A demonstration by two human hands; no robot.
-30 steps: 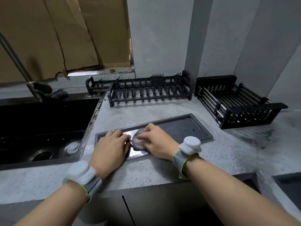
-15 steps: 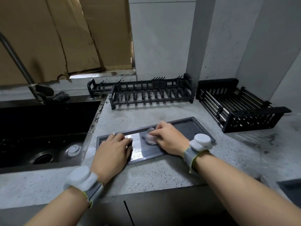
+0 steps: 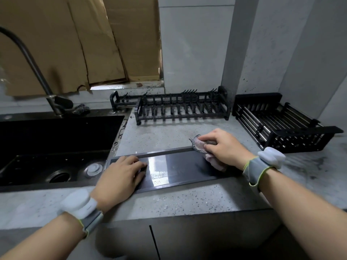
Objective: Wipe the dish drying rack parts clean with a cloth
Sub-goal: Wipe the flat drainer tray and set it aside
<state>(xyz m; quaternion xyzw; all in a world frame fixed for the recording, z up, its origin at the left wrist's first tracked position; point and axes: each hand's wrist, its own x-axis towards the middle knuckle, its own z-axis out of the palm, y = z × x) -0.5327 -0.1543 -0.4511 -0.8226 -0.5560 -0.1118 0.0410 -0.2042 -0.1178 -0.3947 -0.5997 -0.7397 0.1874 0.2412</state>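
— Two black dish racks sit at the back of the speckled grey stone worktop point(image 3: 169, 201): a long black pronged plate rack point(image 3: 182, 108) in the middle and a black slatted basket rack with metal bars point(image 3: 281, 124) to its right, against the grey wall. What else is around?

— On the left, a black sink point(image 3: 56, 147) with a round drain and a white plug, and a dark curved tap point(image 3: 32, 66) rising behind it. Brown cardboard sheets point(image 3: 75, 44) lean behind the tap. Nothing lies across the tray.

— How does the tray look?

— One flat dark grey rectangular drip tray point(image 3: 178, 169) lies on the worktop near the front edge, between sink and basket rack. Its surface is glossy, with a bright reflection and a wet smear near the middle.

— And the hands?

— The left hand point(image 3: 120, 177) rests with fingers out on the tray's left end. The right hand point(image 3: 223, 147) has its grip closed round one crumpled pink-and-grey checked cloth point(image 3: 202, 147), at the tray's far right edge. Each wrist wears one white device on a grey band.
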